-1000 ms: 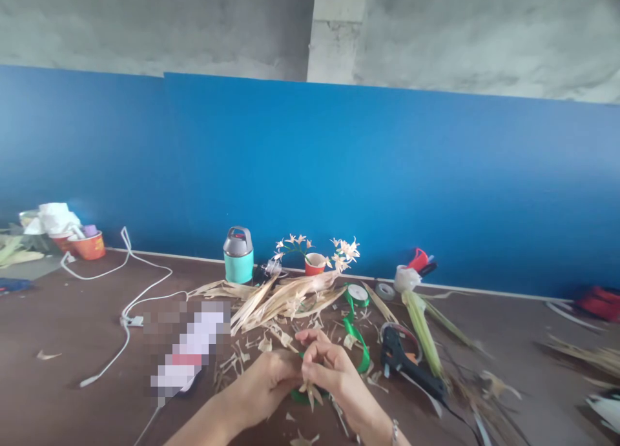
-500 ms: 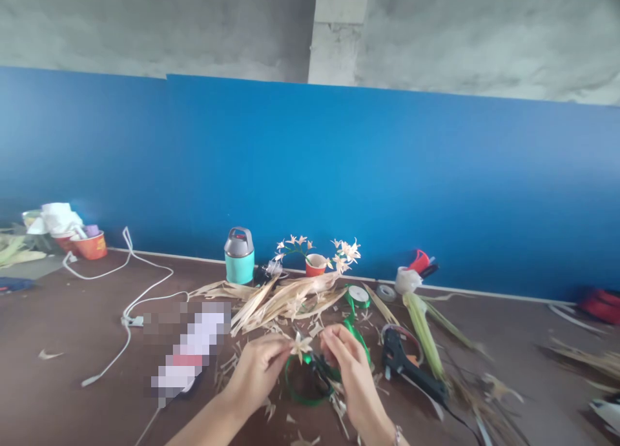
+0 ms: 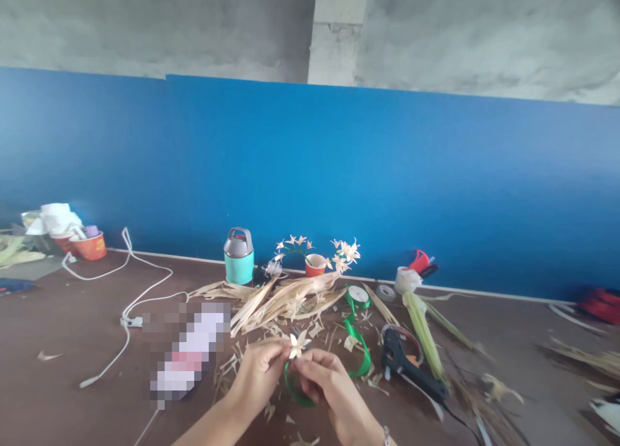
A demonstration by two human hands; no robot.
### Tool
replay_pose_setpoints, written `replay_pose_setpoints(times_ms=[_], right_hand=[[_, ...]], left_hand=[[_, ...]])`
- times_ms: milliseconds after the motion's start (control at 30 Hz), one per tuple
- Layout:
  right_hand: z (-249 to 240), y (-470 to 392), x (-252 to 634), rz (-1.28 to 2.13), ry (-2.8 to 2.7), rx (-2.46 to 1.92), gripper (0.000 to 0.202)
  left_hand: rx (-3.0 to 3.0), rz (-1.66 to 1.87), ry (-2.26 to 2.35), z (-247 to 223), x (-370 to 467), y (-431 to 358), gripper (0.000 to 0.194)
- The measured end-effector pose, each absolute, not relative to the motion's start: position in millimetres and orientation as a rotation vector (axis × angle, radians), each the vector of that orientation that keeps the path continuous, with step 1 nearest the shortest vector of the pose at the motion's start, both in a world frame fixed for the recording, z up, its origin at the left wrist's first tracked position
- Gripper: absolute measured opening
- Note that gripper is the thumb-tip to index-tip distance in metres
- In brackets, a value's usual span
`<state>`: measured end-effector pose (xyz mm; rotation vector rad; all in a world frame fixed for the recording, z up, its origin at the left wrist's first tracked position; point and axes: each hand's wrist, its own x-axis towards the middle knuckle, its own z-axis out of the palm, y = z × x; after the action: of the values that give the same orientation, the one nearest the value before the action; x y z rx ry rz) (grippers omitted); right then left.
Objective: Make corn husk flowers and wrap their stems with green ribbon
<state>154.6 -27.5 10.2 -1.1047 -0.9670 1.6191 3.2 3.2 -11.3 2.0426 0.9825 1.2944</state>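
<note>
A pale cream flower made of dried husk (image 3: 299, 344) is pinched between the thumb and fingertips of my left hand (image 3: 261, 365). My right hand (image 3: 325, 375) is closed just below and right of the flower, its fingertips pressed together by the flower's base. What those fingers hold is hidden. A loop of green ribbon (image 3: 292, 389) hangs beneath the hands. More green ribbon (image 3: 361, 346) curls on the table to the right and leads up to a ribbon spool (image 3: 358, 295).
Dried corn husks (image 3: 290, 297) and scraps lie beyond my hands. At right are a black glue gun (image 3: 411, 368) and a green husk (image 3: 421, 330). Behind stand a red cup (image 3: 316, 265) with husk flowers (image 3: 345, 252) and a turquoise flask (image 3: 239, 259). A white cable (image 3: 145, 297) runs at left.
My right hand has moved left and closed in beside the flower. It now covers the dark object seen between the hands before. The flower has shifted slightly up and left.
</note>
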Motion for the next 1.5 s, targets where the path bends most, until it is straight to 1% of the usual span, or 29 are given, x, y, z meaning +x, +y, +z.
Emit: replay_pose_setpoints(times_ms=[100, 333, 467, 633, 733, 867, 967, 1167, 1300, 1500], right_hand=[[7.8, -27.1, 154.3, 1.626, -0.960, -1.108, 0.029], [8.3, -28.1, 155.4, 1.652, -0.918, -1.152, 0.027], [12.8, -28.4, 158.7, 1.633, -0.959, -1.113, 0.023], [11.4, -28.0, 161.2, 1.606, -0.974, -1.013, 0.024], [8.2, -25.9, 160.9, 1.559, -0.975, -0.984, 0.030], [3.5, -21.7, 158.7, 1.440, -1.022, -1.087, 0.029], [-0.5, -20.3, 155.7, 1.331, -1.117, -1.110, 0.032], [-6.7, -20.7, 152.1, 1.334, -1.257, -1.123, 0.035], [-11.1, -20.7, 153.0, 1.163, -1.342, -1.213, 0.028], [-12.1, -24.7, 151.6, 0.947, -1.422, -1.272, 0.018]], left_hand=[[1.932, 1.236, 0.958, -10.2, 5.0, 0.2, 0.037], [1.805, 1.208, 0.938, -10.5, 6.3, -2.0, 0.029], [1.784, 1.225, 1.010, -8.1, 5.8, -1.5, 0.025], [1.640, 1.230, 1.019, -1.8, 6.0, -3.0, 0.011], [1.604, 1.219, 1.033, -1.8, 5.5, -2.4, 0.016], [1.589, 1.241, 1.027, -4.6, 5.3, 0.3, 0.025], [1.553, 1.265, 1.013, -3.3, 6.5, -0.1, 0.026], [1.472, 1.210, 0.928, 6.7, 10.3, -7.8, 0.023], [1.508, 1.170, 0.912, 7.1, 11.7, -9.8, 0.024], [1.642, 1.244, 0.942, 0.1, 12.5, -7.7, 0.017]])
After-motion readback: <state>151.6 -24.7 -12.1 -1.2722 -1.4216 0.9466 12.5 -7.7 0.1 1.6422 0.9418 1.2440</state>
